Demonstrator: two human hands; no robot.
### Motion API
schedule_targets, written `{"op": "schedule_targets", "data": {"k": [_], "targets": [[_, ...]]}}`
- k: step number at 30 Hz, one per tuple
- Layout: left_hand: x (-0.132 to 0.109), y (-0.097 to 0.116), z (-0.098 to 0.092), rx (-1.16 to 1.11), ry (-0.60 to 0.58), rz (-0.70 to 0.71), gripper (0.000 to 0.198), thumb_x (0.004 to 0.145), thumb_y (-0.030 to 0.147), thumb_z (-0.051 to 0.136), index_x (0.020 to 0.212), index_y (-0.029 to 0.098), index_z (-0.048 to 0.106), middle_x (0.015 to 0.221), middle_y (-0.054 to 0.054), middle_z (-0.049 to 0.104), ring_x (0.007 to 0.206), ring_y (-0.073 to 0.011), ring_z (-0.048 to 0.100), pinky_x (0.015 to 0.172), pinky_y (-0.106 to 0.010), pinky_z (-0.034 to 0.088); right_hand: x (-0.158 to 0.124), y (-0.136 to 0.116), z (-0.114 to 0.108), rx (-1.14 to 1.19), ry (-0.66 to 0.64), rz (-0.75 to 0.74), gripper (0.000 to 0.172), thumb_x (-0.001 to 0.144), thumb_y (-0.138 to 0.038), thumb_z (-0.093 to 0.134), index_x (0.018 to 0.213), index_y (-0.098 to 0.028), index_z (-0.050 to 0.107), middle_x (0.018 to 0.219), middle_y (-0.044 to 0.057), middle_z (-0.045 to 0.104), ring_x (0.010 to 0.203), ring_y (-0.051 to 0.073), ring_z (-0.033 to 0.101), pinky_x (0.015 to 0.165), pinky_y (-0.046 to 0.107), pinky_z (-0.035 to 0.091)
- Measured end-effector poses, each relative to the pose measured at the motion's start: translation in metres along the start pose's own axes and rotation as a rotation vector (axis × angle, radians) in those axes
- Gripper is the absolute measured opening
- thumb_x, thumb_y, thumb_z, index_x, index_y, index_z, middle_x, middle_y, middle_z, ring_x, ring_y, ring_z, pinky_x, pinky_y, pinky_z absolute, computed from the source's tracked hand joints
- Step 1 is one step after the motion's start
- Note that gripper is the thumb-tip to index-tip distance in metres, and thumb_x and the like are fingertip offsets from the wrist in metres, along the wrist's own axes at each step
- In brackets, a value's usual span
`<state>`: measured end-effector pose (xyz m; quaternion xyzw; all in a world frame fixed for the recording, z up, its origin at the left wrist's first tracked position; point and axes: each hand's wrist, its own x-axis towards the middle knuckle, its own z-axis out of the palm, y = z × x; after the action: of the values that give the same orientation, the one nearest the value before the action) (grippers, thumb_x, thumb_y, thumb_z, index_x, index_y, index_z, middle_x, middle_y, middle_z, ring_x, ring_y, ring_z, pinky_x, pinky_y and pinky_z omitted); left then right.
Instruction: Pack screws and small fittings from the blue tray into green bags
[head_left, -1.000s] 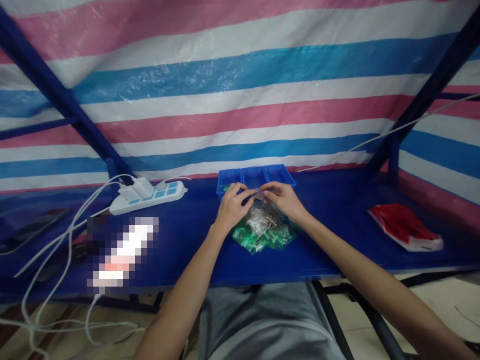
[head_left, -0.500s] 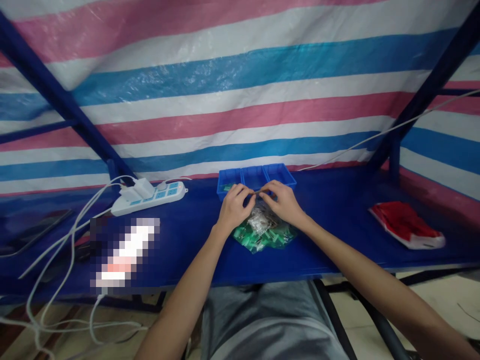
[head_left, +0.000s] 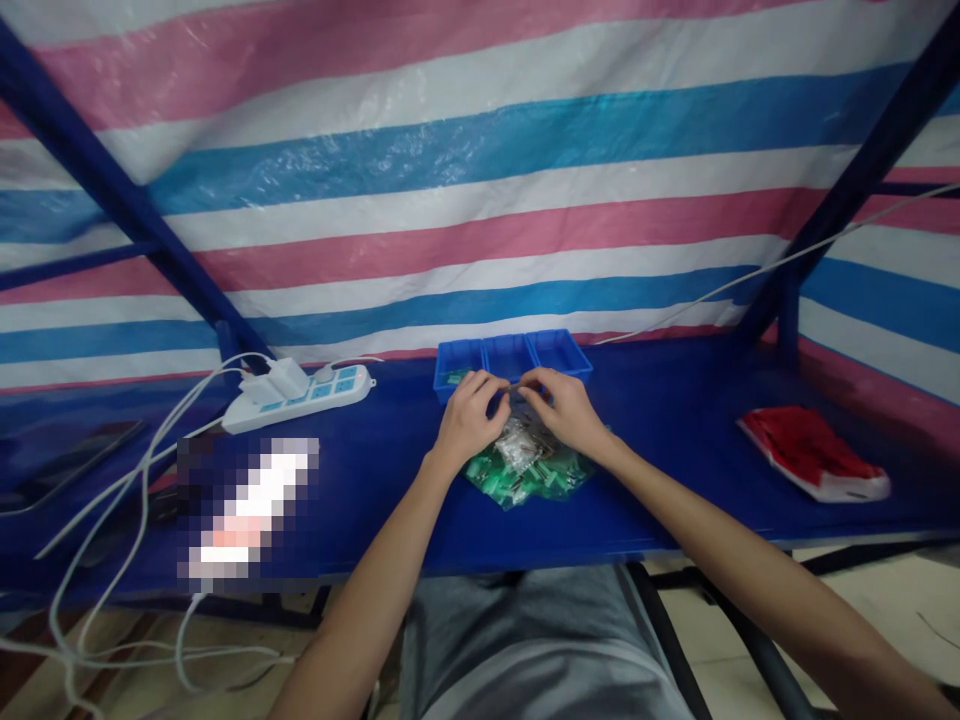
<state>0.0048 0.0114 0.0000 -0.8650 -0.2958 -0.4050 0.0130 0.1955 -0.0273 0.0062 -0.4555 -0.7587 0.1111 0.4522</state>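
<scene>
My left hand (head_left: 472,415) and my right hand (head_left: 561,408) are raised close together, fingertips pinched on a small dark thin piece (head_left: 514,387) that spans the gap between them. Its kind is too small to make out. Below the hands, a clear plastic bag of small metallic parts (head_left: 523,446) lies on a heap of green pieces in plastic (head_left: 517,487). Just behind the hands stands a blue tray (head_left: 510,350) with three compartments. Some green pieces (head_left: 454,378) lie in its left compartment; my fingers hide part of its front wall.
On the left, a white power strip (head_left: 315,397) holds plugs and white cables (head_left: 148,450). A pixelated bright object (head_left: 259,505) lies before it, and a dark flat device (head_left: 82,460) at far left. A red and white packet (head_left: 814,450) rests on the right of the blue table (head_left: 660,500).
Both hands stay nearly in place over the bag, still pinching the small piece, with only slight finger movement. The view has shifted very slightly.
</scene>
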Motion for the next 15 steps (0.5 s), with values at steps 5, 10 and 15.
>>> {"op": "schedule_targets", "data": {"k": [5,10,15], "targets": [[-0.0001,0.0002,-0.0006,0.013,-0.019,-0.023,0.031,0.092,0.009,0.047,0.118,0.02,0.059,0.101,-0.007,0.062,0.099,-0.0224,0.059,0.092,-0.039,0.049,0.0004,0.0016,-0.0004,0.054,0.037,0.06,0.017,0.095,-0.029,0.05,0.103,-0.021,0.062,0.095,0.007,0.071,0.088,0.022,0.065,0.075,0.032,0.047],[-0.0003,0.0001,-0.0021,0.026,-0.016,-0.044,0.032,0.091,0.009,0.048,0.12,0.019,0.058,0.099,-0.006,0.061,0.099,-0.0222,0.058,0.092,-0.037,0.049,0.0008,0.0016,0.0005,0.133,0.051,0.12,0.024,0.091,-0.029,0.055,0.112,-0.02,0.061,0.089,0.006,0.071,0.08,0.022,0.066,0.07,0.031,0.048],[-0.0007,-0.0006,-0.0021,0.041,-0.017,-0.07,0.036,0.089,0.007,0.049,0.122,0.019,0.056,0.102,-0.007,0.061,0.101,-0.0226,0.057,0.094,-0.038,0.049,0.0001,0.0002,0.0021,0.17,0.079,0.115,0.018,0.089,-0.029,0.056,0.105,-0.021,0.06,0.079,0.003,0.068,0.071,0.019,0.063,0.064,0.028,0.045]]}}
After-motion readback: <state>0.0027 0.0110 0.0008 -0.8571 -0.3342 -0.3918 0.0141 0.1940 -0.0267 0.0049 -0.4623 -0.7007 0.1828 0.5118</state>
